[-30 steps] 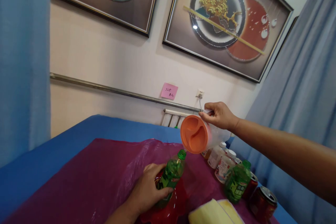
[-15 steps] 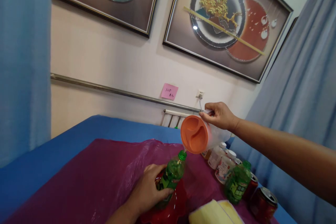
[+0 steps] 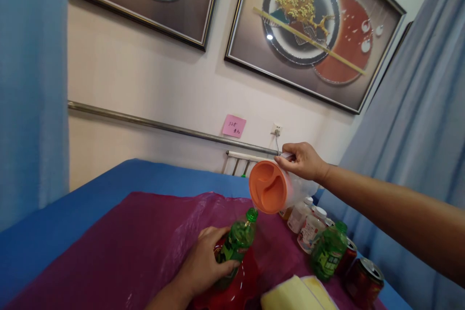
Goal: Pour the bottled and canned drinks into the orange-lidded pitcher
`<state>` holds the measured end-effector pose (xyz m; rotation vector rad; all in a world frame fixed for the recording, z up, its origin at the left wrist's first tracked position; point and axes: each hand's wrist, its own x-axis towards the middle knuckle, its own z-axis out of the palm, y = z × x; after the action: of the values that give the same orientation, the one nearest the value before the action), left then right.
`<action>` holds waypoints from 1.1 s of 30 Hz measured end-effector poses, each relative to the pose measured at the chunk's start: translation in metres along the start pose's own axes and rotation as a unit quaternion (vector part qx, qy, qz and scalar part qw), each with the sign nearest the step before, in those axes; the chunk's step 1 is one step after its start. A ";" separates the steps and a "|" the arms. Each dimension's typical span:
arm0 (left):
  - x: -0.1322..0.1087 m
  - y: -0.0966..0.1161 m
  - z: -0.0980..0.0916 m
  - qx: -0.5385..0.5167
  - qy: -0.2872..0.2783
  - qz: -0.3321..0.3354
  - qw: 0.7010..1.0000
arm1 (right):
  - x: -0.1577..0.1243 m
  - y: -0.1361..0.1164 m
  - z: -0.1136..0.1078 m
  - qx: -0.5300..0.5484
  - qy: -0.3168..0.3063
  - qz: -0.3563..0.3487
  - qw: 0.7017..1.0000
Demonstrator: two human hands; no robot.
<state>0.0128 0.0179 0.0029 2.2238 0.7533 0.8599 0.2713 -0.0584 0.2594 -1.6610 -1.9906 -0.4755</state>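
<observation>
Low in the centre of the frame, my left hand (image 3: 206,257) is curling around the green bottle (image 3: 240,236), fingers and thumb closed part-way to its width, and holding it leaning slightly right over a red dish (image 3: 242,291). Right of centre, my right hand (image 3: 305,161) is closing tightly around the handle of the jug (image 3: 300,188), tipping it so its orange lid (image 3: 268,187) is facing me, with the rim just above the bottle's mouth. Hardly anything is changing from the last second: bottle and jug are keeping nearly the same places and tilt, and a thin clear trickle seems to be running between them. I am judging that as a steady, well-aimed pour; how full the bottle is getting, I cannot tell. A yellow cloth (image 3: 290,295) is lying at the bottom edge, right of the dish.
</observation>
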 end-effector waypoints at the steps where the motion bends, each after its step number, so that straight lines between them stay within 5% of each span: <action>1: 0.000 0.000 0.000 0.001 -0.001 -0.001 1.000 | 0.000 0.000 0.000 -0.001 0.000 0.000 1.000; 33: 0.000 0.000 0.000 0.004 -0.005 -0.002 1.000 | 0.003 -0.010 0.002 -0.009 -0.012 -0.017 1.000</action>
<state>0.0128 0.0182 0.0030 2.2302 0.7585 0.8452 0.2606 -0.0569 0.2594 -1.6531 -2.0416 -0.4884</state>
